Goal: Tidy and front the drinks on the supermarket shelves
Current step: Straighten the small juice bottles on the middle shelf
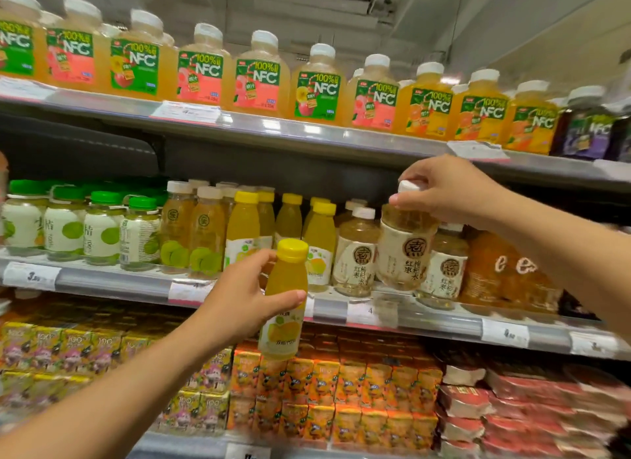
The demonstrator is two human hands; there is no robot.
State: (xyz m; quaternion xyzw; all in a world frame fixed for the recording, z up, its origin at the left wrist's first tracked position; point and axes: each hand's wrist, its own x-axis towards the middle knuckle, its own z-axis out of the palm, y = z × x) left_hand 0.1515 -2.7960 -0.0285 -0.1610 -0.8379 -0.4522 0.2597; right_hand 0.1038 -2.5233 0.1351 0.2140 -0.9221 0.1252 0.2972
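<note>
My left hand (244,296) grips a yellow-capped yellow juice bottle (285,308) in front of the middle shelf's edge (112,282), off the shelf. My right hand (447,189) holds a white-capped pale tea bottle (403,250) by its cap, lifted above the shelf front and tilted slightly. More yellow-capped bottles (244,230) stand on the middle shelf behind my left hand. Matching pale tea bottles (356,253) stand on either side of the lifted one.
The top shelf carries a row of NFC juice bottles (201,71). Green-capped white bottles (102,228) stand at the middle shelf's left, orange bottles (491,271) at its right. The bottom shelf holds juice cartons (317,387) and red packs (505,400). Price tags line the shelf edges.
</note>
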